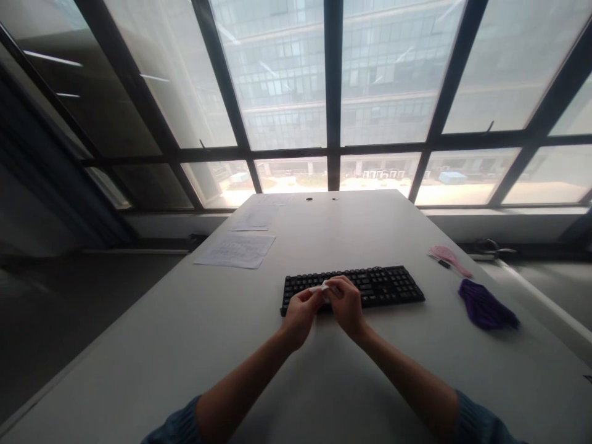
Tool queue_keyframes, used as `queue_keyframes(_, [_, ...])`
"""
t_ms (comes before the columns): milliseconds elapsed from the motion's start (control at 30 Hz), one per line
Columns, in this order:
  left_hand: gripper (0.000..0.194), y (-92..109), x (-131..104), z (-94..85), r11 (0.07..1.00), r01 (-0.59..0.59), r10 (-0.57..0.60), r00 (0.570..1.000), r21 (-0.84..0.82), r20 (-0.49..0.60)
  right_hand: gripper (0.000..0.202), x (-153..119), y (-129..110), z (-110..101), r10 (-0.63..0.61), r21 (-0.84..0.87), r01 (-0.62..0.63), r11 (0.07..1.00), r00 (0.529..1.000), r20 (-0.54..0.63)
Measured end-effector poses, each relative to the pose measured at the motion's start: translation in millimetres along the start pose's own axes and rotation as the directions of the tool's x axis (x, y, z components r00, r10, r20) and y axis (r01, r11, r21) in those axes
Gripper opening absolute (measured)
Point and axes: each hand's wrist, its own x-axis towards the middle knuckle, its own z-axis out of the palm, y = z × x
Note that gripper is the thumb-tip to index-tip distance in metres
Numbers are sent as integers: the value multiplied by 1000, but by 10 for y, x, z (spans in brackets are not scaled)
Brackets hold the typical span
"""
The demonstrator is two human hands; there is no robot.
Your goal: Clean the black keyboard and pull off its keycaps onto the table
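Hands (321, 308), fingers pinched closed, together grip a small white item (319, 287) above the black keyboard (388, 287).

pass: between papers (235, 251) and keyboard (391, 285) | obstacles: keyboard, purple cloth (485, 305)

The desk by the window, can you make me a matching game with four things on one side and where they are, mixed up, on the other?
Things:
1. Long black keyboard
2. Crumpled purple cloth
3. Flat white printed papers
4. Small white piece

Places:
A. On the left side of the white desk
B. Between the fingers of the left hand and right hand
C. Under the two hands
D. Near the desk's right edge

Right pairs: 1-C, 2-D, 3-A, 4-B
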Motion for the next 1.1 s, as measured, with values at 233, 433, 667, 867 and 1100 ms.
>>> queue_keyframes(233, [30, 167, -100, -243, 998, -56, 58, 995, 23, -76, 18, 51, -109, 379, 37, 10, -37, 999, 998, 60])
queue_keyframes(433, [30, 170, -78, -373, 979, 12, -28, 997, -204, -76, 22, 96, -112, 522, 118, 94, -124, 988, 991, 67])
queue_keyframes(667, [28, 189, -54, -475, 916, 118, -161, 984, -383, -82, 27, 61, -63, 650, 330, 192, -341, 920, 940, 91])
queue_keyframes(867, [29, 291, -46, -516, 852, 211, -315, 938, -479, -147, 25, 158, -8, 537, 238, 40, -238, 970, 971, -2])
queue_keyframes(1100, [27, 399, -85, -594, 844, 219, -338, 926, -489, -169, 20, 327, 199, 290, 37, -244, -23, 969, 998, 50])
